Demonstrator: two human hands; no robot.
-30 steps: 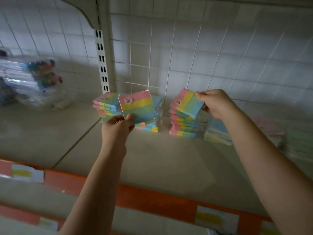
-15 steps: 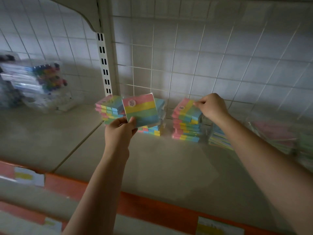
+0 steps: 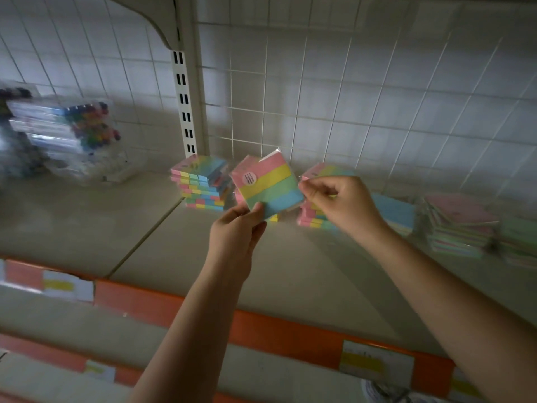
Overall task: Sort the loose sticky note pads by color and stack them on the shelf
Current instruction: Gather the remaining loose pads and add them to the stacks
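My left hand (image 3: 236, 228) holds a wrapped sticky note pad (image 3: 268, 181) striped pink, yellow, green and blue, by its lower corner, tilted and raised above the shelf (image 3: 290, 271). The thumb and forefinger of my right hand (image 3: 344, 203) pinch the pad's right edge. A stack of like striped pads (image 3: 200, 184) stands at the back left. Another striped stack (image 3: 312, 221) sits partly hidden behind my right hand. A third striped stack is mostly hidden behind the held pad.
Right of the striped stacks lie blue pads (image 3: 396, 212), pink and green packs (image 3: 459, 222) and blurred green ones (image 3: 520, 237). Clear packs of coloured markers (image 3: 66, 135) stand at the far left. A slotted upright (image 3: 186, 97) rises behind. The shelf's orange front edge (image 3: 276, 330) carries price labels.
My right hand left the pad it had laid on the right striped stack and came left to the pad in my left hand, which has tilted and moved slightly right.
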